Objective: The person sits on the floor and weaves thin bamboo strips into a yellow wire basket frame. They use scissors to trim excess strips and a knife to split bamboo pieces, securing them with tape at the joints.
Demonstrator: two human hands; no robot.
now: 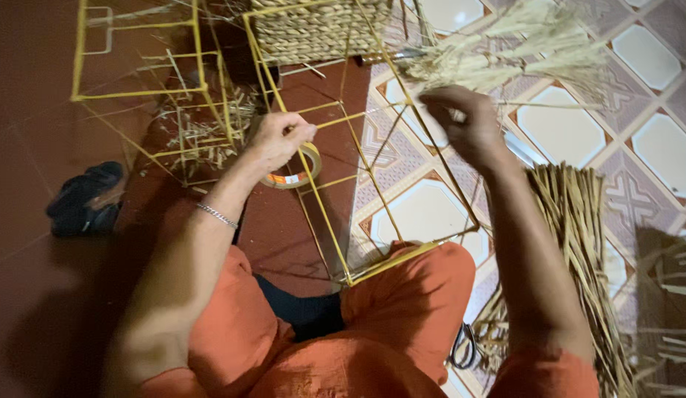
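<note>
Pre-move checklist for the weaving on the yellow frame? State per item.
1. Left hand gripping a frame bar: ok, fingers closed on it.
2. Right hand holding straw strands: ok, pinched at the far rail.
3. Frame steadied: ok, near corner rests against the knee.
4. Straw supply: ok, bundle lies beside the right arm.
5. Tape roll within reach: ok, under the left hand.
6. Scissors free: cannot tell, only the handles show.
</note>
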